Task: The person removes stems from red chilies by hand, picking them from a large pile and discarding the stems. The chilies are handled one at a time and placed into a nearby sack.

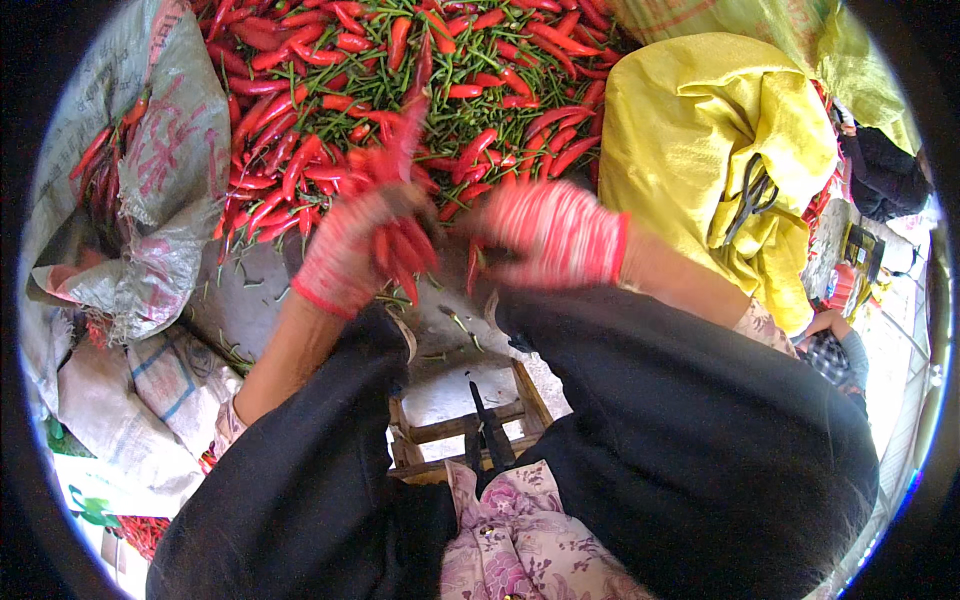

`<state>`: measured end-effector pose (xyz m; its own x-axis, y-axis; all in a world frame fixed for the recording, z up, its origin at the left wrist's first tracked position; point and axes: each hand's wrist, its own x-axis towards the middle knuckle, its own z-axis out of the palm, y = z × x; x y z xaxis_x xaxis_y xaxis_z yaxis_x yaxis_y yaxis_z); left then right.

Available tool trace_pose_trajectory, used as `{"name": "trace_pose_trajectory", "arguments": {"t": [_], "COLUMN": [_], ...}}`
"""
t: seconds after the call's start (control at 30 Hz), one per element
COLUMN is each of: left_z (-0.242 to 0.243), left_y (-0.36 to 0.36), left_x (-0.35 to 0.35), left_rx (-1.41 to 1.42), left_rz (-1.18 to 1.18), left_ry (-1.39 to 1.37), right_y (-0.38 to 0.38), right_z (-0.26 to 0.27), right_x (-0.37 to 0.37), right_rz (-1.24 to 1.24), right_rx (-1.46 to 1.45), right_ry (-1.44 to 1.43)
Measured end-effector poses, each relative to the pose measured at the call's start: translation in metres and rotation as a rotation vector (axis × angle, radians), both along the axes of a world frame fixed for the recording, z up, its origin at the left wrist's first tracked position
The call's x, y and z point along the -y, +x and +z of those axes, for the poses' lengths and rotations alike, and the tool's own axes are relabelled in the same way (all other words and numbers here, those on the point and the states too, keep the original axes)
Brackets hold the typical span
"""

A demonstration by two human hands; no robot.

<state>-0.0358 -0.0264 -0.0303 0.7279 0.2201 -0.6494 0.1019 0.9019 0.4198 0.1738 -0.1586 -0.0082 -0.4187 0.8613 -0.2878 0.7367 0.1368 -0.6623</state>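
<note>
In a red-and-white knit glove, my left hand (360, 244) grips a bunch of red chili peppers (405, 259). Some pepper tips point down below the fist, and others stick up above it, smeared by motion. My right hand (551, 236), in a matching glove, is blurred just to the right. One red chili (472, 266) hangs by its fingertips; whether the fingers hold it is too blurred to tell. Beyond both hands spreads a large heap of red chilies with green stems (450, 94).
At left stands a grey woven sack (176, 150) with chilies by its folds; a white sack (142, 412) lies nearer. A yellow sack (675, 112) at right bears a dark looped object (750, 199). A wooden stool frame (465, 427) shows between my knees. Other people (885, 172) are at far right.
</note>
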Motion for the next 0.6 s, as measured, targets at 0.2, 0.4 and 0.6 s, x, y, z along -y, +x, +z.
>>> {"name": "trace_pose_trajectory", "arguments": {"t": [0.2,0.4,0.6], "left_z": [0.001,-0.008,-0.014], "left_y": [0.002,0.001,0.012], "left_x": [0.004,0.004,0.016], "left_rx": [-0.066,0.064,0.049], "left_rz": [0.101,0.132,0.100], "left_ry": [-0.070,0.023,0.210], "right_y": [0.034,0.053,-0.032], "right_z": [-0.029,-0.008,0.008], "right_x": [-0.057,-0.043,-0.024], "right_rz": [-0.005,-0.576,-0.325], "right_rx": [0.501,0.208,0.106], "right_ry": [0.165,0.233,-0.073]}}
